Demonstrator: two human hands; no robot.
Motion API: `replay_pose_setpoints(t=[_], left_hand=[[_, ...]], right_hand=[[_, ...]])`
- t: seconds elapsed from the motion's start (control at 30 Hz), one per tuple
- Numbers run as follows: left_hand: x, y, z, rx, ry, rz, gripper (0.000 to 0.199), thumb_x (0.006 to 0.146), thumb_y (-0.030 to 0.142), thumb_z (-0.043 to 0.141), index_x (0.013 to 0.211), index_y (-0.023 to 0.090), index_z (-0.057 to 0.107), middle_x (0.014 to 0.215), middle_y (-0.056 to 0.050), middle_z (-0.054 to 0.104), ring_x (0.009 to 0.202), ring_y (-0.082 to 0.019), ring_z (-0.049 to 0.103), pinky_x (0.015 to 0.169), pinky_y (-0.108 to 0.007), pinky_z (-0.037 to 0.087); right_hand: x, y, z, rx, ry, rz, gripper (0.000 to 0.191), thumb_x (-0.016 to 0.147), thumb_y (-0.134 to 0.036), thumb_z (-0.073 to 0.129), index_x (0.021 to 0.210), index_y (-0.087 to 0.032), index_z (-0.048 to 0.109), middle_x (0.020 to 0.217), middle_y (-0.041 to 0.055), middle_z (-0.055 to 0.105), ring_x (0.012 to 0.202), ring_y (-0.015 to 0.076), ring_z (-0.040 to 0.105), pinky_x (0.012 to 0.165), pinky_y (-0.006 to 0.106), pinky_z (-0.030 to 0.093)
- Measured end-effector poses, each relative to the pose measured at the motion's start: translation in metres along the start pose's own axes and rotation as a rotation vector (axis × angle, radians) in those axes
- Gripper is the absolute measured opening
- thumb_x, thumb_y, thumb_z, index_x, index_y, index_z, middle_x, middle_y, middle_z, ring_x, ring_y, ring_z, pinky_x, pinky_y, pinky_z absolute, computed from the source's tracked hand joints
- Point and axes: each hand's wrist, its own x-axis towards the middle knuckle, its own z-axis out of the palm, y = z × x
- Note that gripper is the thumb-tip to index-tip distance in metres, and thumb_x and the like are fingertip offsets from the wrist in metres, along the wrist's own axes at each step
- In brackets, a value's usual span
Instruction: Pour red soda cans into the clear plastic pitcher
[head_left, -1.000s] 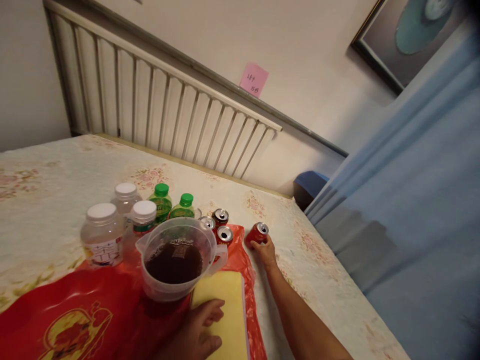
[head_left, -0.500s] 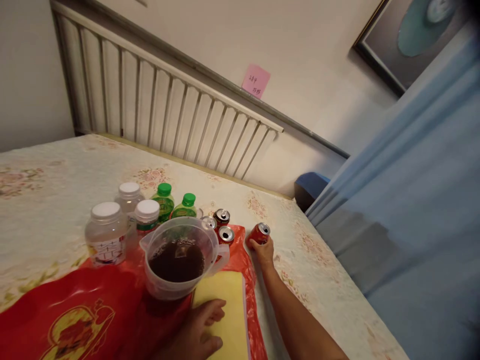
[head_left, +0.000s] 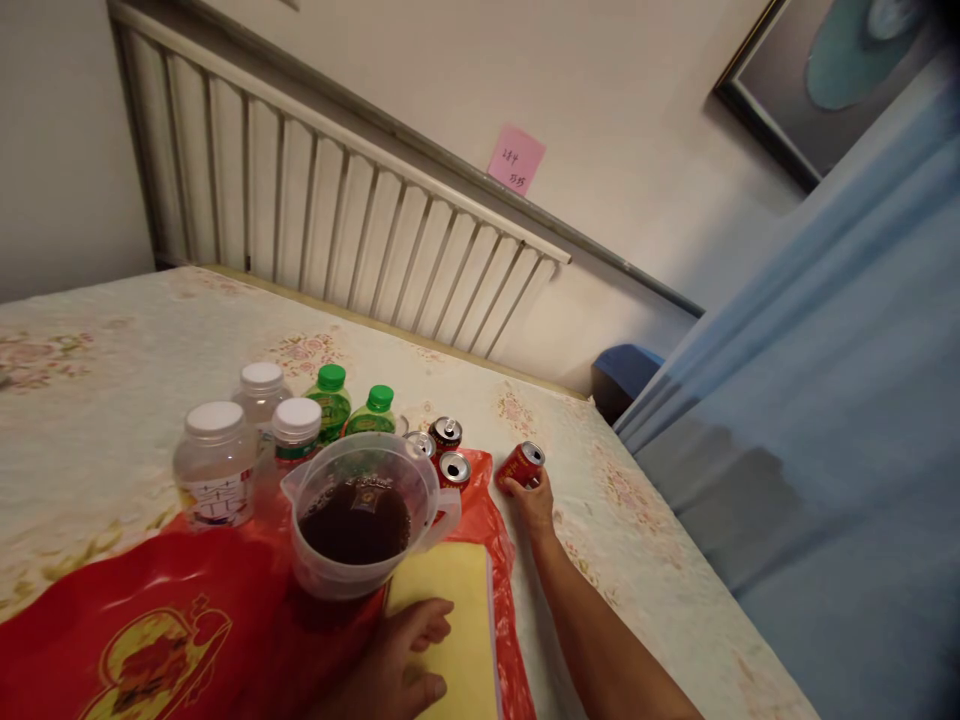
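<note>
Can (head_left: pixel 517 468) is showing just right of centre in the frame, apart from the three cans (head_left: pixel 454 472) left of it. Right hand (head_left: pixel 534 505) is holding it, thumb and fingers wrapping low around the side, probably so the top with its dark opening is being left uncovered. Can is leaning, top toward the right; can't tell if its base is touching the cloth (head_left: pixel 600 530). Left hand (head_left: pixel 397 650) is hanging at bottom centre, fingers loosely curling, thumb apart, nothing visible in the grip; it is overlapping the yellow pad (head_left: pixel 469 600), contact unclear. Jug (head_left: pixel 330 580) is standing upright at lower centre with dark liquid (head_left: pixel 352 530) inside, likely being kept level against spilling; handle (head_left: pixel 448 515) is pointing right, seemingly handy for the right hand. White-lidded jars (head_left: pixel 216 465) and green-capped bottles (head_left: pixel 330 400) are clustering behind it with the three cans, presumably leaving the front free for the red tray (head_left: pixel 67 610) at lower left. Red plastic (head_left: pixel 510 640) is showing along the pad's right edge
</note>
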Motion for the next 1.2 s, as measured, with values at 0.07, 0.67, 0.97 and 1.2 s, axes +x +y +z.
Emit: replay_pose_setpoints(t=[0.07, 0.67, 0.97, 1.2], left_hand=[[-0.001, 0.003, -0.001, -0.004, -0.011, -0.005, 0.065, 0.072, 0.018, 0.054, 0.136, 0.021, 0.047, 0.132, -0.009, 0.060, 0.124, -0.025, 0.053, 0.108, -0.039, 0.041], [0.000, 0.001, -0.002, 0.036, -0.028, -0.031, 0.066, 0.073, 0.018, 0.055, 0.138, 0.020, 0.046, 0.135, -0.009, 0.058, 0.126, -0.024, 0.052, 0.107, -0.037, 0.042], [0.002, -0.013, -0.001, 0.049, -0.022, -0.023, 0.066, 0.072, 0.020, 0.058, 0.137, 0.026, 0.047, 0.135, -0.004, 0.060, 0.125, -0.026, 0.051, 0.109, -0.038, 0.041], [0.002, -0.015, -0.002, 0.020, -0.042, -0.023, 0.063, 0.076, 0.025, 0.059, 0.137, 0.027, 0.047, 0.137, -0.004, 0.059, 0.127, -0.026, 0.050, 0.109, -0.038, 0.041]], right_hand=[[0.000, 0.002, 0.004, -0.009, 0.018, 0.009, 0.049, 0.052, -0.037, 0.081, 0.093, -0.018, 0.062, 0.088, 0.0056, 0.071, 0.078, 0.0235, 0.063, 0.069, 0.032, 0.048], [-0.002, 0.011, 0.017, 0.055, 0.001, -0.013, 0.055, 0.056, -0.034, 0.078, 0.105, -0.015, 0.062, 0.094, 0.0084, 0.073, 0.081, 0.0255, 0.067, 0.072, 0.034, 0.052], [-0.012, 0.008, 0.020, 0.026, 0.027, -0.016, 0.051, 0.062, -0.036, 0.072, 0.107, -0.015, 0.063, 0.100, 0.0095, 0.074, 0.082, 0.0252, 0.066, 0.074, 0.033, 0.051], [-0.014, 0.004, 0.020, 0.044, 0.003, -0.026, 0.055, 0.063, -0.038, 0.071, 0.112, -0.015, 0.062, 0.101, 0.0087, 0.074, 0.084, 0.0252, 0.066, 0.076, 0.034, 0.051]])
